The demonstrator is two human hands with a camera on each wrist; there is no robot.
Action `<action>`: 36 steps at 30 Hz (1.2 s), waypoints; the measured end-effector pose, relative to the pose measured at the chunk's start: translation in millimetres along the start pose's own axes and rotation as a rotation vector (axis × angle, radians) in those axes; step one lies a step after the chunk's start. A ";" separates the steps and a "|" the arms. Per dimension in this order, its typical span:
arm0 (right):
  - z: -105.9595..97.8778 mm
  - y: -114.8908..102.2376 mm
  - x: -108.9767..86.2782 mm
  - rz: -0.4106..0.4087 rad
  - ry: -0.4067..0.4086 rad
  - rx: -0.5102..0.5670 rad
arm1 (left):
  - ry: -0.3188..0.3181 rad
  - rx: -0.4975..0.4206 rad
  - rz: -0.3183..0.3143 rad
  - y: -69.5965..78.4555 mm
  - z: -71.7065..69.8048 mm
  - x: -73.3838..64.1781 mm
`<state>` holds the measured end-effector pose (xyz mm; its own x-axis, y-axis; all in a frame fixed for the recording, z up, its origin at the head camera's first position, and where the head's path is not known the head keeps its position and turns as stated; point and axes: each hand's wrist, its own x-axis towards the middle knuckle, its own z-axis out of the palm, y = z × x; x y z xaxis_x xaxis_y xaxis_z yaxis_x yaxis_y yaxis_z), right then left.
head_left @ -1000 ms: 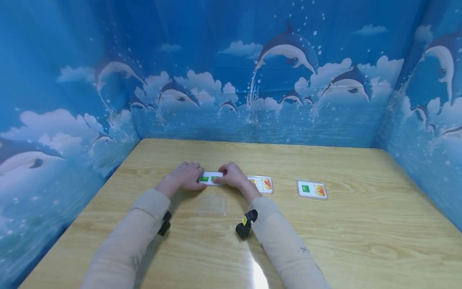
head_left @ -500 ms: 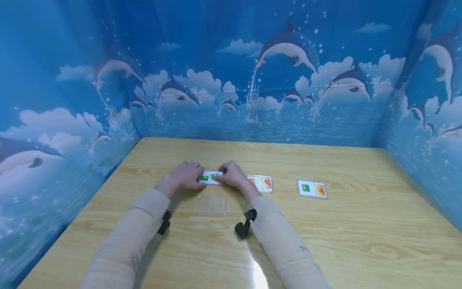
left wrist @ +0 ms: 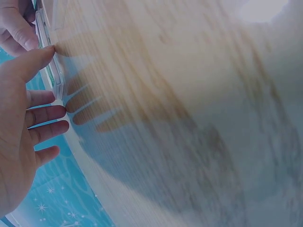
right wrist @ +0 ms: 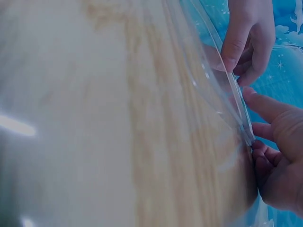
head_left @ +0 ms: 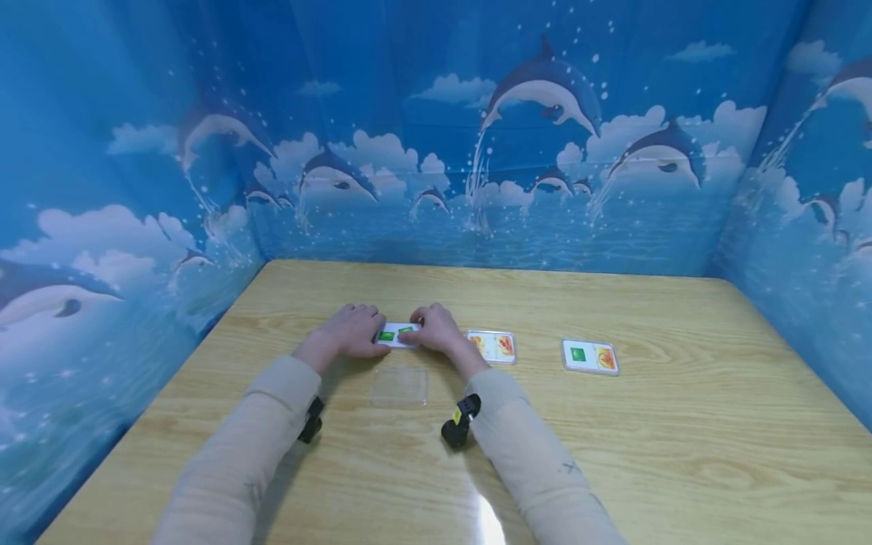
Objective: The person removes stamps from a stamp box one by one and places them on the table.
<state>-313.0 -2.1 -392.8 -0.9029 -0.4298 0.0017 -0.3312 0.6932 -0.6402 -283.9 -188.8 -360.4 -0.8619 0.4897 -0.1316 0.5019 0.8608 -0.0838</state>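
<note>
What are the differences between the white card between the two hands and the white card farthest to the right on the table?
The middle card shows two green pictures, one partly covered; the far-right card shows one green and one orange picture. The left hand and right hand touch the middle card, while neither touches the far-right card. Both are rectangular with white backgrounds.

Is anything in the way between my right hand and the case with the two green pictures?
Nothing visible: your right hand touches the right end of the case. The clear plastic lies apart, nearer you.
</note>
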 end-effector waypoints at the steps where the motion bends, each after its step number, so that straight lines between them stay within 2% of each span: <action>1: 0.1 -1.0 -0.2 0.009 0.002 0.002 | 0.003 -0.002 0.001 -0.1 0.3 -0.2; 7: 1.2 -4.0 -0.7 0.047 0.013 0.012 | -0.025 -0.007 -0.024 0.0 1.4 1.4; 18: 1.5 0.6 1.4 0.019 0.054 0.048 | -0.033 -0.009 -0.037 -0.5 2.9 3.2; 36: -1.7 1.7 1.9 0.019 0.109 0.072 | -0.048 -0.022 -0.045 -0.3 0.7 3.7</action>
<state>-315.7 -0.8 -392.6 -0.9345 -0.3490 0.0701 -0.2969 0.6555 -0.6944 -287.2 -187.3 -361.6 -0.8789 0.4435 -0.1755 0.4604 0.8850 -0.0691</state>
